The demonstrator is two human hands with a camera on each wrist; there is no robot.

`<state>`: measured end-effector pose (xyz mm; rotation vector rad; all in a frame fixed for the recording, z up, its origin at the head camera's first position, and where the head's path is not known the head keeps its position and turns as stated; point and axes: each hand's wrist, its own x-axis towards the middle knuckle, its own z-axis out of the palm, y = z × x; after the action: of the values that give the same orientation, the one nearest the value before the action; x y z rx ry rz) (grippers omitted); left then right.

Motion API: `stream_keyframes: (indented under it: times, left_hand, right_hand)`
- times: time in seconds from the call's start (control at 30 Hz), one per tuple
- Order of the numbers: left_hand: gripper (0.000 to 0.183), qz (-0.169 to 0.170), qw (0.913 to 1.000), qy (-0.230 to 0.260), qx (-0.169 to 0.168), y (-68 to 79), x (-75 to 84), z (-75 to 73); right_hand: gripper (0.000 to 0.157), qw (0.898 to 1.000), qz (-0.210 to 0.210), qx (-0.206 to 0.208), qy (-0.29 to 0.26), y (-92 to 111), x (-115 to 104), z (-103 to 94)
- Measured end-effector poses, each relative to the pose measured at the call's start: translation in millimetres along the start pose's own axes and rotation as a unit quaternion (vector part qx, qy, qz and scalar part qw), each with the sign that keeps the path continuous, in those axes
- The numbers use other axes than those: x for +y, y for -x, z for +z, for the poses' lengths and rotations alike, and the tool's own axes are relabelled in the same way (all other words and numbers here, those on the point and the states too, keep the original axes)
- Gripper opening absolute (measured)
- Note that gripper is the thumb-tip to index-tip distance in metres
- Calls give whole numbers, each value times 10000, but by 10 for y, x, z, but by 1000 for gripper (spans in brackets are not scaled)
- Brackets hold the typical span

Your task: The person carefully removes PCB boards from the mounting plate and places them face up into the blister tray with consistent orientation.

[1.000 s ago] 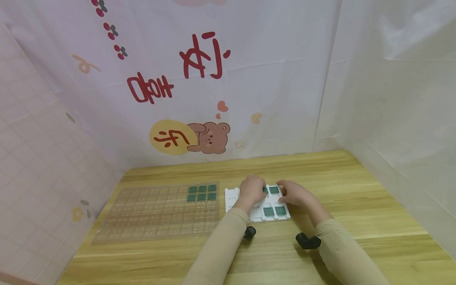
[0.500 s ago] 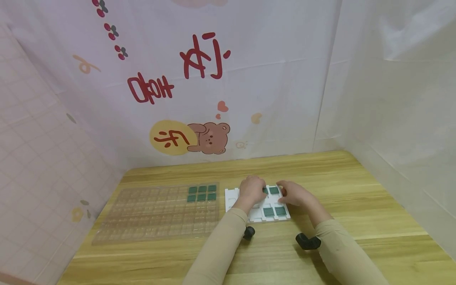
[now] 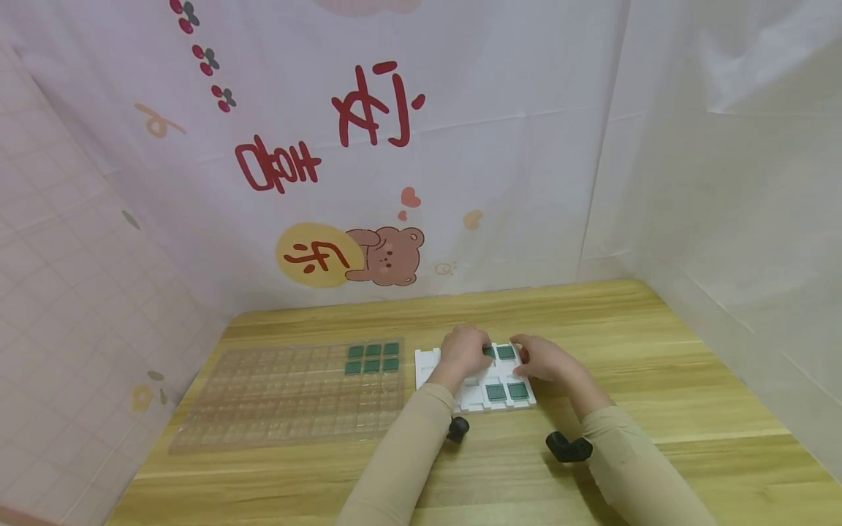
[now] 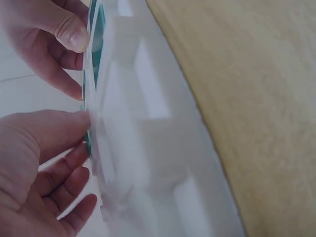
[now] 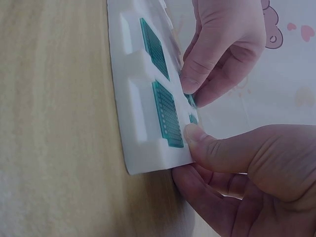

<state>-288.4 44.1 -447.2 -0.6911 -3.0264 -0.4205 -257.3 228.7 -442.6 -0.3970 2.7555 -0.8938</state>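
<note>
The left hand (image 3: 465, 351) is pinching a green chip (image 3: 489, 352), which is lying at its fingertips in the far row of the white tray (image 3: 471, 397). The right hand (image 3: 546, 356) is gripping the tray's right end, thumb uppermost.

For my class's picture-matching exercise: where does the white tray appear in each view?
Head: white tray right of centre, partly hidden by the left hand.
Left wrist: white tray in the middle, top to bottom.
Right wrist: white tray slanting from the top, left of centre.
Shared landmark: the right hand, right of centre, upper left, lower right, respectively.
</note>
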Motion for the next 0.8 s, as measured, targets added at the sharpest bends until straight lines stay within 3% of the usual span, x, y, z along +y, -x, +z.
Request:
stream_keyframes:
  times: [0.2, 0.47, 0.8]
  left_hand:
    - [24, 221, 9995, 234, 78, 32, 3, -17]
    - [23, 541, 9980, 191, 276, 80, 39, -102]
    - [25, 627, 9970, 257, 381, 177, 70, -230]
  right_hand:
    - [64, 10000, -57, 4, -18, 8, -9, 2]
    - [63, 10000, -2, 6, -22, 17, -24, -7]
    - [63, 10000, -15, 22, 89, 6, -19, -9]
